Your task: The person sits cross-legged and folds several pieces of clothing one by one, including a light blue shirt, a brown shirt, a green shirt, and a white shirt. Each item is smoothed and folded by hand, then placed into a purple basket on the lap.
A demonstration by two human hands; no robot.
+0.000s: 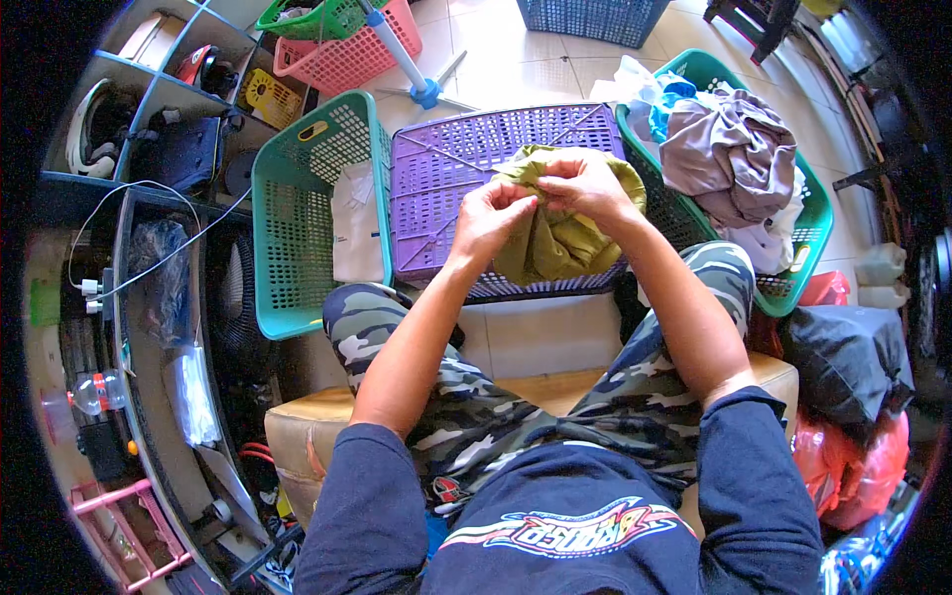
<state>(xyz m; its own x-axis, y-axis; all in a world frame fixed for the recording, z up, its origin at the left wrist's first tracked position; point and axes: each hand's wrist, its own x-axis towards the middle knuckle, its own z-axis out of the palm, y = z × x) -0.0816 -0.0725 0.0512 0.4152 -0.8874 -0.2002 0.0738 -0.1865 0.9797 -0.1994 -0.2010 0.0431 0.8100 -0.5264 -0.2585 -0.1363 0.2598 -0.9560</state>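
Observation:
An olive-green cloth garment (573, 245) lies bunched on the upturned purple plastic basket (439, 171) in front of me. My left hand (494, 216) pinches its upper left edge between thumb and fingers. Close beside it, my right hand (584, 186) grips the same garment near its top. A teal basket (294, 223) to the left holds a folded white garment (357, 223). Another teal basket (817, 223) on the right is heaped with a greyish-mauve cloth (732, 156) and white and blue fabrics.
Pink (349, 63) and green baskets stand at the back left, near a blue-and-white stand pole (394, 44). A blue basket (595, 18) is at the back. Shelves line the left side. A black bag (848, 357) and red plastic bags (848, 461) lie at the right.

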